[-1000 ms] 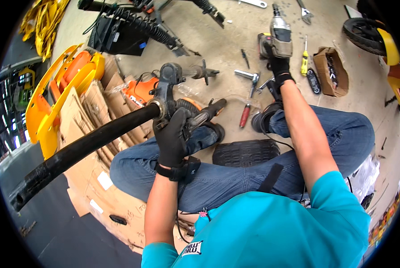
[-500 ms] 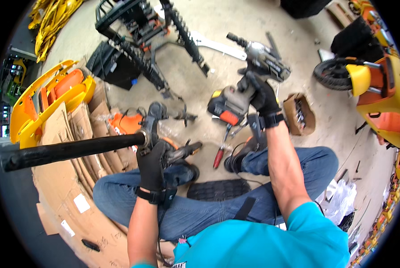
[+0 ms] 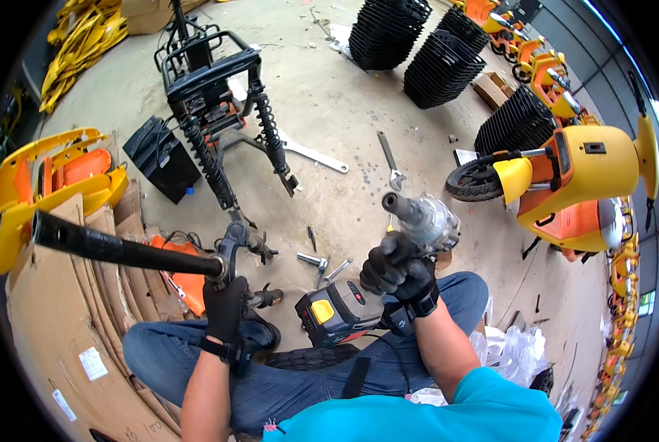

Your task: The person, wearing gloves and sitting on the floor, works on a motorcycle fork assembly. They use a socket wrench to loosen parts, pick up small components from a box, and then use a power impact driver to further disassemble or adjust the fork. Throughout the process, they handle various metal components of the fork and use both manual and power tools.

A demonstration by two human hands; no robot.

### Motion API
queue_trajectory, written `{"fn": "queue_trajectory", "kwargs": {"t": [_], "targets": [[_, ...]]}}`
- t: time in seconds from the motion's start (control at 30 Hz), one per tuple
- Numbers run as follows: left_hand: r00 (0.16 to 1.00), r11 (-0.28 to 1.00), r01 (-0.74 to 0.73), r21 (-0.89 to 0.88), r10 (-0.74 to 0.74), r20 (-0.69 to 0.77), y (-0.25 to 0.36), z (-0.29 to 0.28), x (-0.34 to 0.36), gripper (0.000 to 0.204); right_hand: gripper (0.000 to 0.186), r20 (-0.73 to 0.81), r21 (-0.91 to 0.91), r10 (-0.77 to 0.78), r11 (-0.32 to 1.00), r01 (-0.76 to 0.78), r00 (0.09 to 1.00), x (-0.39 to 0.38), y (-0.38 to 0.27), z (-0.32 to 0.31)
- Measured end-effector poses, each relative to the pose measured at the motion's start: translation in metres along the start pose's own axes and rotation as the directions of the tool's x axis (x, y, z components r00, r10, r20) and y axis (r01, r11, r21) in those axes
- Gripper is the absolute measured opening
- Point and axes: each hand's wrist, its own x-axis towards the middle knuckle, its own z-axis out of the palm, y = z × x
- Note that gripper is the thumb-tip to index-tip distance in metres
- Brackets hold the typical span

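Observation:
My left hand [image 3: 225, 306], in a black glove, is closed around the lower end of a black fork stem [image 3: 123, 252] with a metal clamp. The bare tube sticks out to the left, over cardboard. My right hand [image 3: 397, 269], gloved too, grips the handle of a cordless impact wrench [image 3: 427, 221]. Its silver nose points up and away to the left, apart from the stem. The battery [image 3: 338, 313], grey with a yellow patch, hangs near my lap. Between my hands, a ratchet-like metal tool [image 3: 316, 262] lies on the floor.
Ahead stands a black frame [image 3: 223, 110] with two spring shocks. An open-end wrench [image 3: 315, 156] and an adjustable wrench [image 3: 392, 160] lie on the floor. Flattened cardboard [image 3: 64, 317] is at left, a yellow scooter [image 3: 594, 166] at right, and stacked black crates [image 3: 443, 66] behind.
The view has tilted up, showing more far floor. My right hand has drawn the impact wrench closer and turned it. My left hand keeps its hold on the stem. The red-handled screwdriver is now out of sight.

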Motion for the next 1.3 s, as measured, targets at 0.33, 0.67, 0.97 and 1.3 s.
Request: {"fn": "queue_trajectory", "kwargs": {"t": [0.33, 0.67, 0.97, 1.3], "targets": [[1.0, 0.999, 0.02, -0.032, -0.02, 0.005, 0.012, 0.007, -0.005, 0.026, 0.032, 0.073, 0.156, 0.051, 0.986, -0.062, 0.996, -0.009, 0.015, -0.004], [1.0, 0.999, -0.027, -0.032, 0.026, -0.01, 0.01, 0.013, -0.005, 0.007, 0.031, 0.092, 0.109, 0.045, 0.992, -0.055, 0.995, -0.011, 0.019, -0.009], [0.998, 0.999, -0.048, 0.009, 0.048, 0.027, 0.012, 0.009, -0.004, 0.01, 0.029, 0.012, 0.105, 0.085, 0.991, -0.086, 0.996, -0.013, 0.025, -0.013], [0.995, 0.999, 0.003, 0.048, -0.007, 0.098, 0.028, 0.008, -0.011, 0.011, 0.037, -0.265, 0.107, 0.293, 0.956, -0.274, 0.919, -0.023, 0.05, -0.041]]}}
